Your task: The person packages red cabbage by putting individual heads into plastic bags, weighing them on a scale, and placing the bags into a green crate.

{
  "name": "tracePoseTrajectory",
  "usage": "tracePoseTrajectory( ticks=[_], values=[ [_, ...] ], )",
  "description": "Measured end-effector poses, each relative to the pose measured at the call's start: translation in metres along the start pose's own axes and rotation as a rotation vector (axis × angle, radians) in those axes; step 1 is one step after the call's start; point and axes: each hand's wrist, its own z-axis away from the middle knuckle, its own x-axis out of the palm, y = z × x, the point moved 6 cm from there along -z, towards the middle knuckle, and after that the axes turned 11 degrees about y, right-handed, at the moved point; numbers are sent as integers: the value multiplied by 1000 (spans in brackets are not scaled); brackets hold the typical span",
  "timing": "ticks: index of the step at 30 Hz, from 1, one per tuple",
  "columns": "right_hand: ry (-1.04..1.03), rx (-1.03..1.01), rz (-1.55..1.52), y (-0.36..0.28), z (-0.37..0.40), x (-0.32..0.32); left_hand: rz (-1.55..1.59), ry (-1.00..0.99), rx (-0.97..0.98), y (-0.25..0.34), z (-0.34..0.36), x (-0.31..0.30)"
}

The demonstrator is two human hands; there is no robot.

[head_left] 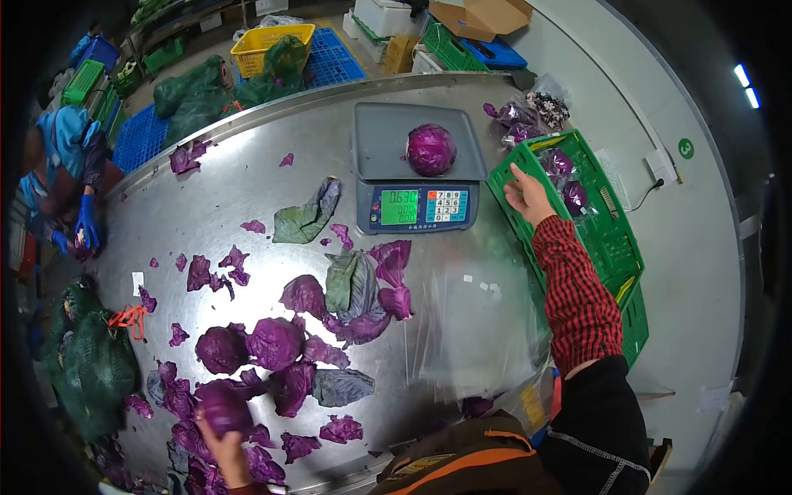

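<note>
My left hand (219,450) holds a purple cabbage (224,408) at the lower left of the metal table, among loose leaves. My right hand (528,196) is open and empty, its fingers apart, beside the left rim of a green crate (503,177). On the grey pan of the digital scale (369,148) sits a round purple cabbage (431,149); the display glows green. Two more cabbages (275,343) (220,350) lie side by side above my left hand. Clear plastic bags (474,330) are stacked below the scale.
Loose purple leaves (303,294) and green outer leaves (307,216) litter the metal table (247,157). Wrapped cabbages (575,196) are in the crate. A full green net bag (95,371) stands at left. A co-worker in blue gloves (87,223) handles a cabbage at far left.
</note>
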Motion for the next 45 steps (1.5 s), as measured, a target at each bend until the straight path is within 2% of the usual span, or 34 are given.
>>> tracePoseTrajectory(
  ticks=[3,4,5,6,7,9,10,12,13,14,15,16,18,19,21,23,25,26,27,28,29,32,33,35,37,39,41,42,43,45],
  values=[
    [-90,-19,-7,-4,3,26,-7,-440,-89,-2,59,113],
    [-139,-49,21,-12,8,41,-74,-513,-115,6,77,145],
    [-146,-114,52,-20,11,56,-175,-575,18,-23,76,155],
    [-154,-177,86,-28,14,71,-253,-612,41,-13,88,178],
    [-195,-227,138,-37,17,86,-439,-602,263,-17,90,186],
    [-243,-351,246,-47,8,117,-775,-598,337,-13,99,202],
    [-250,-421,301,-48,-1,133,-789,-597,331,-14,100,206],
    [-274,-576,370,-38,-16,165,-1163,-690,491,-19,106,214],
    [-465,-601,286,-43,-4,180,-1188,-706,482,-8,112,226],
    [-648,-605,201,-48,15,188,-1157,-634,748,25,129,252],
    [-490,-546,167,-40,8,185,-1112,-580,998,49,149,271],
    [-329,-597,243,-31,-6,184,-944,-673,942,43,159,285],
    [-290,-628,253,-21,-6,178,-685,-820,781,11,175,325],
    [-303,-602,236,-21,1,165,-599,-890,681,-7,187,346],
    [-409,-465,-61,-15,22,131,-495,-1047,897,-39,211,389],
    [-608,-210,-321,-12,64,76,-531,-1112,938,-78,221,415],
    [-772,-71,-530,9,81,16,-549,-1101,993,-121,219,425],
    [-769,10,-564,27,92,-20,-604,-1129,913,-127,215,427],
    [-784,61,-589,54,99,-56,-603,-1132,914,-129,216,428],
    [-801,62,-618,80,111,-93,-611,-1121,941,-131,216,430],
    [-686,195,-610,129,113,-134,-623,-1113,964,-134,217,429],
    [-685,361,-739,184,186,-189,-621,-1068,1075,-132,225,428],
    [-721,391,-814,194,212,-201,-616,-1021,1148,-129,229,427],
    [-599,551,-641,221,253,-205,-607,-1055,1126,-136,231,428],
    [-706,762,-846,296,285,-193,-601,-1090,1113,-130,239,428],
    [-700,622,-661,272,309,-168,-536,-1071,820,-109,248,425],
    [-698,667,-712,275,311,-149,-496,-1058,502,-100,247,418],
    [-708,734,-847,274,311,-142,-522,-1061,474,-92,246,415],
    [-722,724,-852,281,308,-139,-546,-1060,447,-85,244,412],
    [-573,736,-814,301,298,-141,-576,-1083,457,-81,252,404]
  ],
)
